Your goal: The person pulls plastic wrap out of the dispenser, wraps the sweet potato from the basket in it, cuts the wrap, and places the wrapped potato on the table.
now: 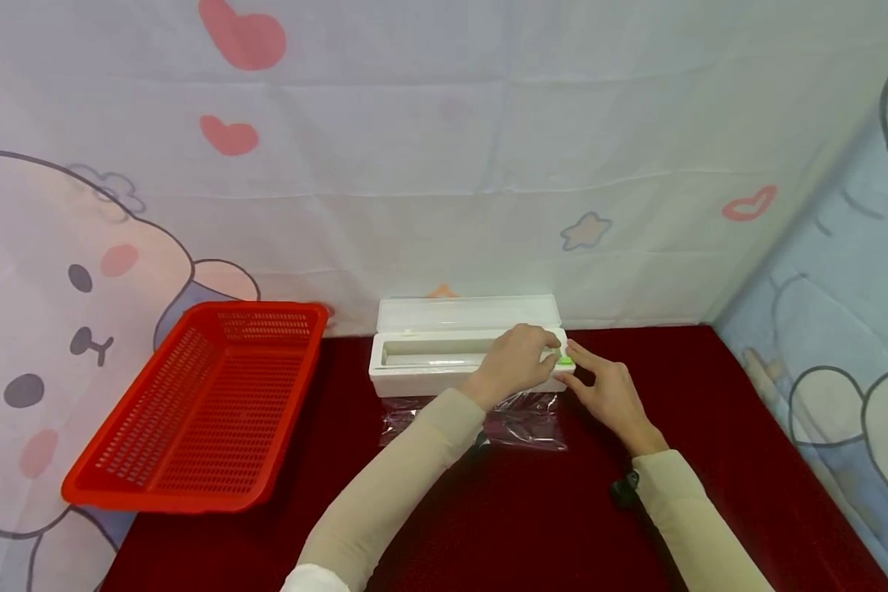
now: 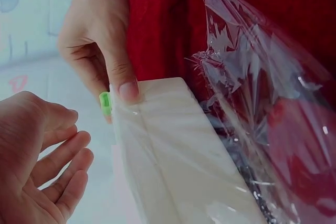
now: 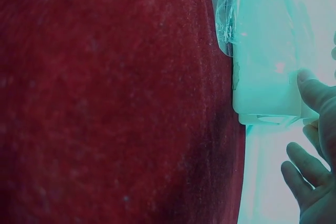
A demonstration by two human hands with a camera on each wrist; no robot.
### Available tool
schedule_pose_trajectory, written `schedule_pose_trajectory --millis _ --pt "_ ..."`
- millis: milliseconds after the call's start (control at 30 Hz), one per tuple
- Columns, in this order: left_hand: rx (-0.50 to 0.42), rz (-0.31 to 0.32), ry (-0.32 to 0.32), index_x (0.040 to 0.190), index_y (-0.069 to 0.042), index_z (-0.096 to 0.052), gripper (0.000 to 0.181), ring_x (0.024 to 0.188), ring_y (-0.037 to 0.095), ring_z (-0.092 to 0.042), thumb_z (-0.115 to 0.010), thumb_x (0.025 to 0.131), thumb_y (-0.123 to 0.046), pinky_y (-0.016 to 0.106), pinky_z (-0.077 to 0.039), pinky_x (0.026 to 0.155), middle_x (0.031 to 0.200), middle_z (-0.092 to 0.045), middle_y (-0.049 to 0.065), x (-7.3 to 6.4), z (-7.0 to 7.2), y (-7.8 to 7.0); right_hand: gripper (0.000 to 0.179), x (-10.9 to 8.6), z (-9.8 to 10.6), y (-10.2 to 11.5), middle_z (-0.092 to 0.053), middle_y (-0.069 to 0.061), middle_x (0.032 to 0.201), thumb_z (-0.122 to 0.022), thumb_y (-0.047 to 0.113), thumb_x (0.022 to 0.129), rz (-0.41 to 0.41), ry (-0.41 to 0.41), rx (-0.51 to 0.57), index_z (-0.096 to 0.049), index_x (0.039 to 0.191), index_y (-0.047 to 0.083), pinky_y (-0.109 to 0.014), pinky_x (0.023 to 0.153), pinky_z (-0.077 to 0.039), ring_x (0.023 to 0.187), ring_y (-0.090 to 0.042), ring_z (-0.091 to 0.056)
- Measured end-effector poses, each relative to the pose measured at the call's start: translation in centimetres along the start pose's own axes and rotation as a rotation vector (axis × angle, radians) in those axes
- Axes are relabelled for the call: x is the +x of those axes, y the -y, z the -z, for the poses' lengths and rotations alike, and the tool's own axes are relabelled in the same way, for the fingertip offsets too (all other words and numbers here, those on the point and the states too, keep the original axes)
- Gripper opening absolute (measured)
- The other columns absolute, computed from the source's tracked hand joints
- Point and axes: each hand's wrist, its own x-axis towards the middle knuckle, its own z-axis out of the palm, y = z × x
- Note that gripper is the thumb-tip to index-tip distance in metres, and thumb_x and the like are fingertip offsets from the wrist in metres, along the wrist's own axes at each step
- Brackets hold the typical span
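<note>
A white cling film dispenser box (image 1: 414, 383) stands at the back of the table with its lid (image 1: 466, 312) raised and a pale roll inside. Clear film (image 1: 527, 429) hangs from its front onto the cloth. On the right end sits a green slide cutter (image 2: 106, 103). My right hand (image 1: 614, 399) pinches that end, thumb on the front face and fingers behind by the cutter. Over the box's right part hovers my left hand (image 1: 514, 362), fingers loosely bent and holding nothing in the left wrist view. The right wrist view shows the box end (image 3: 268, 93) beside the right thumb.
A red plastic basket (image 1: 266, 485) with slotted sides stands left of the box. Dark red cloth (image 1: 503, 526) covers the table. Behind and to the right hangs a printed curtain (image 1: 414, 164), close to the box's raised lid.
</note>
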Motion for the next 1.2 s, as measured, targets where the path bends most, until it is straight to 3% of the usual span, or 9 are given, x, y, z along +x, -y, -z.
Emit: schedule_pose_trajectory --millis 133,300,433,667,1200 --pt "0.008 -0.011 0.002 0.128 -0.009 -0.077 0.029 0.120 0.022 -0.072 -0.067 0.102 -0.019 0.030 -0.058 0.101 0.127 -0.078 0.004 0.3 -0.3 0.0 0.056 0.1 0.0 0.2 -0.064 -0.015 0.148 -0.084 0.025 0.094 0.007 0.006 0.022 -0.066 0.145 0.008 -0.028 0.056 -0.042 0.054 -0.007 -0.036" --pt "0.010 -0.006 0.017 0.127 -0.011 -0.076 0.027 0.118 0.021 -0.072 -0.068 0.104 -0.022 0.030 -0.056 0.103 0.125 -0.078 0.002 0.7 -0.8 -0.1 0.057 0.0 0.0 0.1 -0.064 -0.012 0.149 -0.084 0.024 0.094 0.003 0.011 0.028 -0.066 0.146 0.011 -0.025 0.050 -0.036 0.050 -0.001 -0.023" --pt "0.041 0.006 0.039 0.126 -0.013 -0.078 0.026 0.117 0.020 -0.072 -0.068 0.105 -0.025 0.029 -0.056 0.103 0.125 -0.079 0.000 1.1 -1.3 -0.3 0.056 -0.1 0.0 0.1 -0.065 -0.010 0.148 -0.085 0.024 0.093 0.011 -0.004 0.025 -0.067 0.145 0.012 -0.025 0.049 -0.036 0.050 0.000 -0.022" --pt "0.066 -0.009 0.026 0.121 -0.021 -0.082 0.022 0.092 0.013 -0.069 -0.074 0.102 -0.027 0.024 -0.055 0.082 0.117 -0.081 -0.004 1.4 -1.9 -0.4 0.054 -0.1 0.1 0.2 -0.065 -0.014 0.148 -0.084 0.021 0.094 0.000 0.004 0.027 -0.068 0.144 0.012 -0.025 0.044 -0.036 0.046 0.005 -0.017" --pt "0.060 -0.038 0.000 0.116 -0.019 -0.085 0.018 0.100 0.016 -0.074 -0.074 0.102 -0.023 0.026 -0.058 0.090 0.110 -0.082 -0.005 1.6 -2.1 -0.1 0.056 -0.2 0.4 0.5 -0.065 -0.011 0.149 -0.083 0.029 0.095 -0.023 0.011 -0.048 -0.066 0.145 0.012 -0.025 0.044 -0.034 0.046 0.002 -0.021"
